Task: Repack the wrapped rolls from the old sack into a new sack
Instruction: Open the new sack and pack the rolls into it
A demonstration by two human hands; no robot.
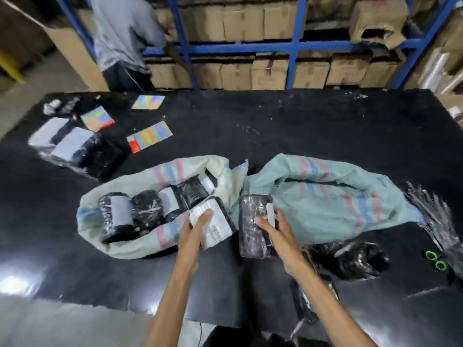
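Note:
Two pale woven sacks with pink and blue stripes lie on the black table. The left sack (125, 242) lies open and holds several black wrapped rolls (117, 214) with white labels. The right sack (333, 201) lies crumpled and looks flat. My left hand (194, 229) rests with straight fingers on a white-labelled roll (218, 227) at the left sack's mouth. My right hand (271, 227) grips a black wrapped roll (251, 229) lying between the two sacks, its fingers over a white label.
A pile of wrapped packs (75, 146) and colourful cards (150, 136) lie at the far left of the table. Crumpled black plastic (350, 259) and scissors with green handles (436, 260) lie at the right. A person (122, 38) stands beyond the table by blue shelving (295, 46) with cartons.

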